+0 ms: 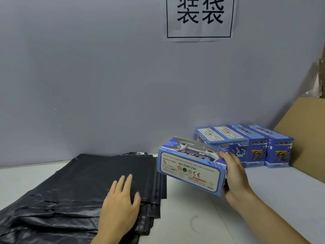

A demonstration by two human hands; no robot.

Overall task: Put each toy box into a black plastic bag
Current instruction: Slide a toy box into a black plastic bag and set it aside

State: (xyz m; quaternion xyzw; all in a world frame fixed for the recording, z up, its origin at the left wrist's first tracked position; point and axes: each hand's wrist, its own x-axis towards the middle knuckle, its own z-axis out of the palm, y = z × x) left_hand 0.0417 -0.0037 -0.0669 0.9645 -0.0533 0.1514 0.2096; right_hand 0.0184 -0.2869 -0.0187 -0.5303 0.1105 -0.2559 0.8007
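Black plastic bags (pixel 73 187) are seen stacked flat on the left half of a pale table (pixel 193 222), their edges roughly squared on the right, likely so that one sheet can be peeled off at a time. The stack is pressed under the left hand (pixel 121 199), which lies palm down with its fingers straight and spread near the stack's right edge; nothing is gripped by it. The hand appears to be placed there to steady the pile or to feel for the top bag.

Just right of the stack, a blue toy box (pixel 191 168) is held above the table, tilted, with its pale warning label turned toward the viewer and a white toy visible through a window on top. It is gripped at its right end by the right hand (pixel 235 176), whose fingers are curled round the box end with the thumb on top. The box is kept clear of the bags, probably until one is opened.

Behind it, a row of four more blue boxes (pixel 249 147) is stood upright against the grey wall (pixel 105 76), touching side by side, presumably waiting their turn. Brown cardboard (pixel 306 134) is leaned at the far right. A paper sign (pixel 200 16) with two large characters is fixed to the wall above.
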